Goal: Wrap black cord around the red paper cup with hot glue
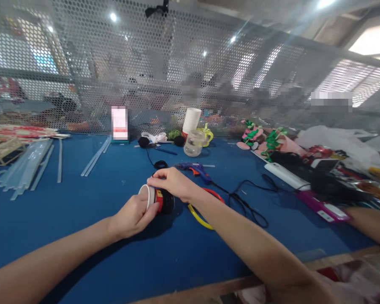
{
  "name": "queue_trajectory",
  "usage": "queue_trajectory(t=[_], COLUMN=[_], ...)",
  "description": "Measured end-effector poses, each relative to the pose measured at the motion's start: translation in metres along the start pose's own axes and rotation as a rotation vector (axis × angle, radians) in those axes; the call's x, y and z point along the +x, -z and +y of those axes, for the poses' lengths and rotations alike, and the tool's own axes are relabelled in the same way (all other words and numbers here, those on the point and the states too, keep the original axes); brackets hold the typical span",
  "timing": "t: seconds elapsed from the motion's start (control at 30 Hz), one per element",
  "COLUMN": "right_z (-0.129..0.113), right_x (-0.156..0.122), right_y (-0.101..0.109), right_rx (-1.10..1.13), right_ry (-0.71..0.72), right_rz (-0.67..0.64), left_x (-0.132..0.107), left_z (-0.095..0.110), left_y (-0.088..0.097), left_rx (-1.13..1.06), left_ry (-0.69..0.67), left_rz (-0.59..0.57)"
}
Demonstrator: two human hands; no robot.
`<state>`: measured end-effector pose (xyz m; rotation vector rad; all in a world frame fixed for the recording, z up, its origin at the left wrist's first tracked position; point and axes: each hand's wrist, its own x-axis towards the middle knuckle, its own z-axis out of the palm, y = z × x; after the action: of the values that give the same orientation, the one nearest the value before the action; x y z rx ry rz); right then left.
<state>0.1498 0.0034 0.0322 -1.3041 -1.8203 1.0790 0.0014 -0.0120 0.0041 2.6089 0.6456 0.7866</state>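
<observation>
My left hand (134, 215) is closed on a paper cup (151, 197), its fingers inside the mouth and its thumb pressed along the outside. The cup lies tilted on its side, white rim to the left. Red and yellow show around its middle, and its far end is covered in black. Over the cup arches my right hand (171, 181), fingertips pinched together near the rim on what looks like a thin black cord (160, 164), which lies coiled just behind. Beyond the right hand rests a blue and orange glue gun (196, 169). A yellow and red ring (200, 217) lies partly under my right forearm.
Clear glue sticks (27, 162) are heaped at left. A lit phone (119, 123) stands before the perforated metal screen (164, 63). Stacked paper cups (191, 120) and a clear plastic jar (194, 143) are at the back. Right are craft flowers (251, 135), a power strip (323, 207) and another person's arm (372, 223).
</observation>
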Motion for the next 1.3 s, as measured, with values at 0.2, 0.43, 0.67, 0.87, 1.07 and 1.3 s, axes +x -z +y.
queue_trajectory(t=[0.2,0.43,0.67,0.87,1.07,1.3], right_z=[0.004,0.016,0.015,0.014,0.014,0.014], right_x=[-0.009,-0.007,-0.008,-0.008,-0.008,-0.008], right_y=[0.014,0.022,0.019,0.014,0.013,0.024], right_rx=[0.168,0.112,-0.006,-0.003,0.027,0.08], right_ry=[0.077,0.14,0.117,0.092,0.078,0.091], right_rz=[0.226,0.337,0.319,0.245,0.218,0.332], left_x=[0.003,0.007,0.005,0.003,0.001,0.002], left_z=[-0.001,0.0,0.006,0.012,0.012,0.006], left_y=[-0.001,-0.003,-0.002,0.002,0.002,-0.003], left_rx=[-0.255,-0.574,-0.514,-0.377,-0.351,-0.52], left_ry=[0.328,0.627,0.437,0.205,0.148,0.449], left_rz=[-0.024,-0.035,-0.088,-0.036,-0.011,0.042])
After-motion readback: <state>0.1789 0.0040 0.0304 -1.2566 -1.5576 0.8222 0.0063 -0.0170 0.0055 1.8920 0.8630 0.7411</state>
